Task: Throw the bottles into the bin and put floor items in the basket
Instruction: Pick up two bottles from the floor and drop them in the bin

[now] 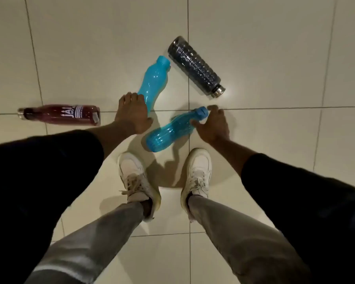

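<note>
Four bottles lie on their sides on the pale tiled floor [254, 37], shown here from left to right. At the left edge of the frame, the dark red bottle [59, 114] with white lettering rests apart from both hands, its metal neck pointing toward the left edge. Near the centre, the left hand [132, 113] lies over the base end of the smooth light-blue bottle [154, 80], fingers curled against it; whether the grip has fully closed cannot be told, since the hand hides the contact. Lower centre, the ribbed blue bottle [168, 131] lies just in front of the white sneakers [197, 173], its capped neck pointing up and right. The right hand [212, 126] reaches this neck with fingers spread apart, thumb beside the shoulder and fingertips by the cap, not yet clamped. In the upper right, the dark textured bottle [195, 65] with a metal neck lies untouched, well apart from the hands.

Neither bin nor basket is in view. The step in hand appears to be a two-handed pickup. To do it well, each hand should probably wrap fully around its bottle before lifting: smooth round plastic is likely to roll or slip from a fingertip pinch, and the narrow neck offers the surer hold.
</note>
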Available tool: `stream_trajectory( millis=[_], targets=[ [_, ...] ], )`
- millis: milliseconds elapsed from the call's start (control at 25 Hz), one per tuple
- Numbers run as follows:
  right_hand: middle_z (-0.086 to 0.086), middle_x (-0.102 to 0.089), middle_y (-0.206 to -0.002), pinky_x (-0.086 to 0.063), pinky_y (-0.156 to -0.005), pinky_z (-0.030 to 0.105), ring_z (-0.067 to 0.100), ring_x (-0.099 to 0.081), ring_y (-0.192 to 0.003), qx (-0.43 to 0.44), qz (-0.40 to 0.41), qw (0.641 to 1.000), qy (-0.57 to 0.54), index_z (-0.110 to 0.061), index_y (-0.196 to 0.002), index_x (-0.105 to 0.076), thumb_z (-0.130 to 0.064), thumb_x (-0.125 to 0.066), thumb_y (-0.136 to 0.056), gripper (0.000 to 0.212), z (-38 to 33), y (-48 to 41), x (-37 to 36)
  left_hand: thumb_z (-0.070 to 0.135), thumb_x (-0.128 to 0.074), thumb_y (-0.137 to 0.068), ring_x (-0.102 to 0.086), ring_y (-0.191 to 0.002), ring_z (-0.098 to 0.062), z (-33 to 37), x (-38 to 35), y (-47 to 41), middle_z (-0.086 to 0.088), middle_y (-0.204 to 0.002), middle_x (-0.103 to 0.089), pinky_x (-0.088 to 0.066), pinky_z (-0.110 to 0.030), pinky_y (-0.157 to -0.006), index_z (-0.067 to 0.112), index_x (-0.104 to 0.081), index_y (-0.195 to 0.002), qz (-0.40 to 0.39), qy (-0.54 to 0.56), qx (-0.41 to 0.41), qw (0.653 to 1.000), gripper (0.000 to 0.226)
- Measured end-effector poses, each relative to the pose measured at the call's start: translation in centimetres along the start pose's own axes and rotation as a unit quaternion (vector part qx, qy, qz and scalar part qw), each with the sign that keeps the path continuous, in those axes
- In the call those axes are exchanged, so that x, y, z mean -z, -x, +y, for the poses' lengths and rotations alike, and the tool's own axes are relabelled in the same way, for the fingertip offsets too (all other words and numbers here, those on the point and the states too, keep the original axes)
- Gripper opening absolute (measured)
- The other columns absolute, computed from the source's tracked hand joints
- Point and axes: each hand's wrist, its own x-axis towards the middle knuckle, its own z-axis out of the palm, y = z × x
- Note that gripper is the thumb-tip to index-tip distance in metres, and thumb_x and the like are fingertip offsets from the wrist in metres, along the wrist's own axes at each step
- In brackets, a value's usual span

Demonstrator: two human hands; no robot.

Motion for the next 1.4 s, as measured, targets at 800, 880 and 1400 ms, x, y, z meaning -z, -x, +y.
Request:
stream_trajectory(
  millis=[800, 880, 1400],
  targets=[
    [0.007, -0.065, -0.117, -0.052, -0.073, 0.036, 0.03, -0.064, -0.096, 0.068, 0.041, 0.991, 0.108, -0.017, -0.122, -0.048, -0.055, -0.083, -0.072, 0.072, -3.0, -6.7, 6.7, 0.055, -0.092, -0.071, -0.062, -0.096, -0.027, -1.0, 2.7, 0.3, -0.01, -0.121, -0.067, -0.046, -0.035, -0.076, 0.01, -0.054, -0.128, 0.024, 0.316, 0.198, 0.927, 0.082],
    [0.005, -0.065, -0.114, -0.048, -0.064, 0.031, 0.024, -0.062, -0.088, 0.081, 0.031, 0.993, 0.085, -0.017, -0.123, -0.048, -0.057, -0.082, -0.073, 0.072, -4.4, -0.9, 9.1, 0.057, -0.091, -0.072, -0.059, -0.091, -0.023, -0.8, 6.9, 4.6, -0.007, -0.117, -0.067, -0.047, -0.034, -0.074, 0.012, -0.056, -0.127, 0.011, 0.325, 0.203, 0.924, 0.08],
    [0.003, -0.063, -0.121, -0.061, -0.08, 0.045, 0.023, -0.066, -0.1, 0.1, -0.01, 0.995, 0.028, -0.017, -0.133, -0.047, -0.061, -0.082, -0.073, 0.082, -16.7, 32.2, 26.3, 0.055, -0.092, -0.074, -0.068, -0.093, -0.023, 2.2, 27.8, 33.8, -0.006, -0.111, -0.069, -0.055, -0.035, -0.076, 0.016, -0.055, -0.116, 0.021, 0.446, 0.253, 0.858, 0.068]
  ],
)
